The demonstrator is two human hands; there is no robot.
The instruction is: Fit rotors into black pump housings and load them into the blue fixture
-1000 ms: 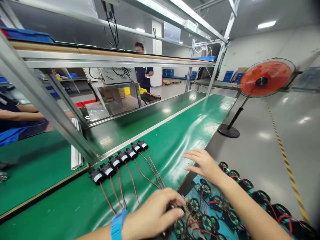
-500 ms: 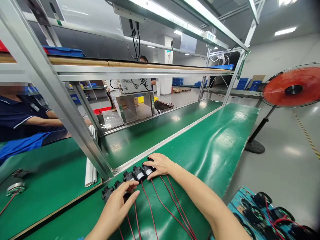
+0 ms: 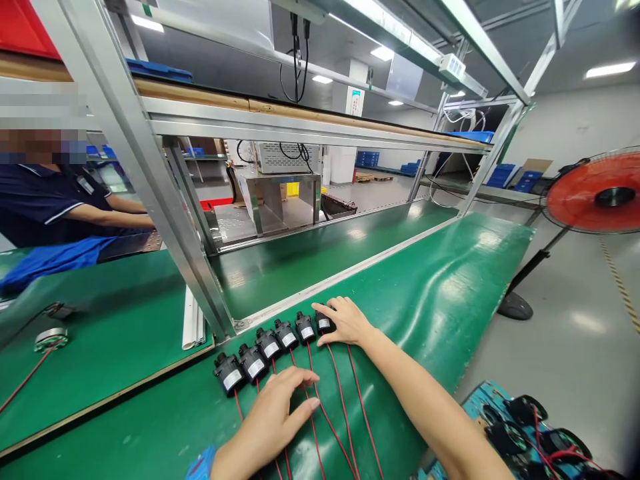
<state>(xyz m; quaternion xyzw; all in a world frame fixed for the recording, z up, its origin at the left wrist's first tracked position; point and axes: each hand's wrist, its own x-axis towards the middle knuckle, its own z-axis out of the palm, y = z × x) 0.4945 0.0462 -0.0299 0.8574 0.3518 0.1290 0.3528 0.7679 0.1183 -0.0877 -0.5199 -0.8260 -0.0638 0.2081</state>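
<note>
Several small black pumps (image 3: 269, 343) with white labels and red wires stand in a slanting row on the green bench mat. My right hand (image 3: 346, 323) has its thumb and fingers around the pump (image 3: 324, 323) at the far right end of the row, partly covering it. Nearer to me, my left hand (image 3: 280, 407) is held over the red wires (image 3: 320, 440), thumb apart from the curved fingers, holding nothing. A blue band (image 3: 201, 465) shows at the left wrist.
A metal post (image 3: 165, 180) rises just beyond the row. White strips (image 3: 193, 323) and a round part (image 3: 51, 339) lie left. Behind runs a green conveyor belt (image 3: 300, 257). At right are a red fan (image 3: 595, 193) and a crate of wired parts (image 3: 525, 427). A co-worker (image 3: 55, 193) sits left.
My left hand has drawn back from the pumps toward me and to the right, uncovering the row's left end. My right hand stays at the far-end pump. The view has shifted left.
</note>
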